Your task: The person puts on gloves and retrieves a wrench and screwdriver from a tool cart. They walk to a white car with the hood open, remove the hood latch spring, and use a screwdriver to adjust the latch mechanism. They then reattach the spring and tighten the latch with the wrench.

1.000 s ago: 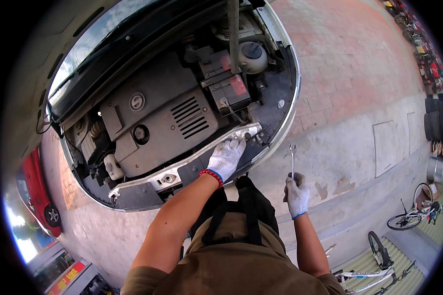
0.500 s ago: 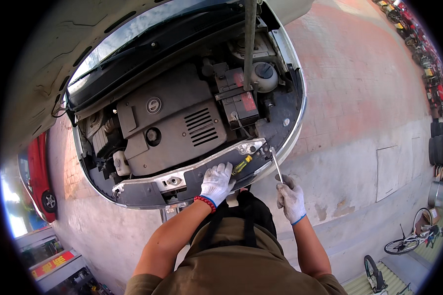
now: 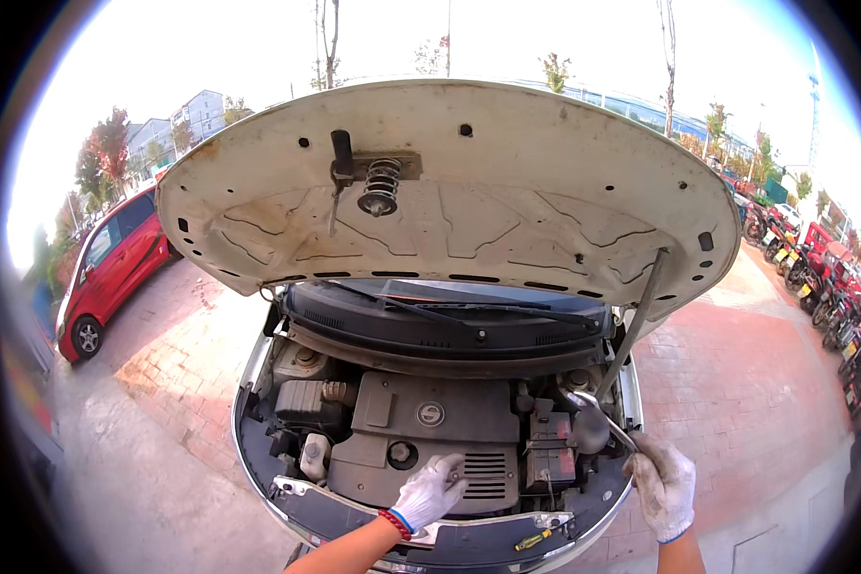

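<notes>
My right hand (image 3: 664,486), in a white work glove with dirty fingers, is closed around one end of a long silver wrench (image 3: 620,433). The wrench points up and left over the right side of the engine bay, near the round coolant tank (image 3: 590,432) and the hood prop rod (image 3: 634,330). My left hand (image 3: 432,492), gloved too, is over the front of the dark engine cover (image 3: 378,486); its fingers are loosely bent and hold nothing. Whether it touches the cover I cannot tell. A yellow screwdriver (image 3: 533,540) lies on the front panel.
The raised hood (image 3: 507,220) spans the view above, with a latch spring (image 3: 381,187) hanging from it. A battery (image 3: 550,450) sits right of the engine cover. A red car (image 3: 115,268) stands at left, parked motorcycles (image 3: 818,273) at right.
My view has tilted up, bringing the hood into sight. My left hand has left the front panel for over the engine cover. My right hand has carried the wrench farther into the bay's right side.
</notes>
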`<state>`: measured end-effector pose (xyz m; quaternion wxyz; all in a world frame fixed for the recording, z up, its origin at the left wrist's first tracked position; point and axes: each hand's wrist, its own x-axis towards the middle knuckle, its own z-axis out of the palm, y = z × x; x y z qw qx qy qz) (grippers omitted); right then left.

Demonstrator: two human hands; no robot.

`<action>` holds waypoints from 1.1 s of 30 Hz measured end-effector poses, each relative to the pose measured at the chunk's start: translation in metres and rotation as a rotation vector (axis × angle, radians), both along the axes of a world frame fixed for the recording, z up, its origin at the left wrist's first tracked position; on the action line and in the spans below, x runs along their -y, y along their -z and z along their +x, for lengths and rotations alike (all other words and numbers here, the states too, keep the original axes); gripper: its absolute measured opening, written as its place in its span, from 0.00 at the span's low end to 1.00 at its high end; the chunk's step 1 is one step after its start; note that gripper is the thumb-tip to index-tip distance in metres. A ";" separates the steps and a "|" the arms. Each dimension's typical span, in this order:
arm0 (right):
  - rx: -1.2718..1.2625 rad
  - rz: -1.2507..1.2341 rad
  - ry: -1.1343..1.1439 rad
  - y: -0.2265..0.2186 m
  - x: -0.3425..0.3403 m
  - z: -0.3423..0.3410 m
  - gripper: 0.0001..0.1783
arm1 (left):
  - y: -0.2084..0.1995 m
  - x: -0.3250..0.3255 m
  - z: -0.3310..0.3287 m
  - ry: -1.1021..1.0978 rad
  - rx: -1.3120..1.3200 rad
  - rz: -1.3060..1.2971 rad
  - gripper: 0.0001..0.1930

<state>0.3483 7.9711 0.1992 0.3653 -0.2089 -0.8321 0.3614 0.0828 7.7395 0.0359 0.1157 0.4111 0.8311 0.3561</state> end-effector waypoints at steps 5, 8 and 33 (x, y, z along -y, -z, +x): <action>-0.096 0.478 0.024 -0.148 0.031 -0.092 0.10 | -0.170 0.005 -0.086 -0.117 -0.345 0.678 0.24; -0.134 0.722 -0.008 -0.196 0.038 -0.135 0.10 | -0.267 0.012 -0.131 -0.292 -0.853 1.013 0.22; 0.098 1.039 -0.169 -0.301 0.031 -0.217 0.10 | -0.421 0.022 -0.218 -0.436 -1.389 0.838 0.19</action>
